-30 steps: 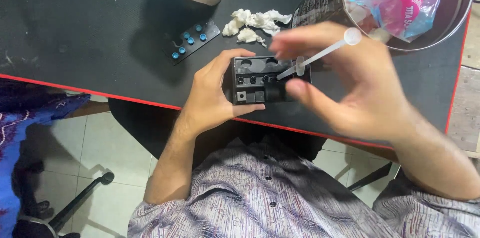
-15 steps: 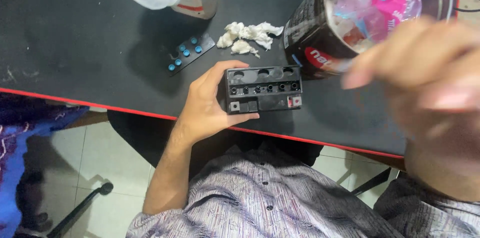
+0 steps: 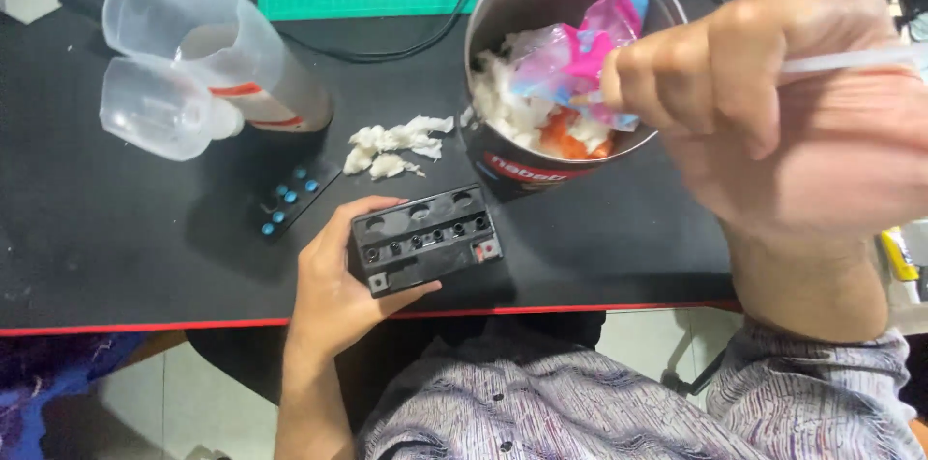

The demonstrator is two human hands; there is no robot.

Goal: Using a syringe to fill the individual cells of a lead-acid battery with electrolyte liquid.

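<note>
Two bare hands worked over a black desk (image 3: 116, 257): the left hand (image 3: 333, 291) cupped a small black battery (image 3: 425, 238) at the near edge, fingers curled under it. Farther off, the right hand (image 3: 773, 122) pinched a thin white syringe (image 3: 851, 59) (tip hidden) above a waste-filled tin (image 3: 512, 165); any drip could have missed the battery's narrow ports.

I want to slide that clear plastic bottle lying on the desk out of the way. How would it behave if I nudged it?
The clear plastic bottle lies on its side on the black desk, so it would probably roll rather than slide. It looks mostly empty and thin-walled, so likely light and a bit squashy. Its wide funnel-like mouth may make it curve as it rolls.
</note>
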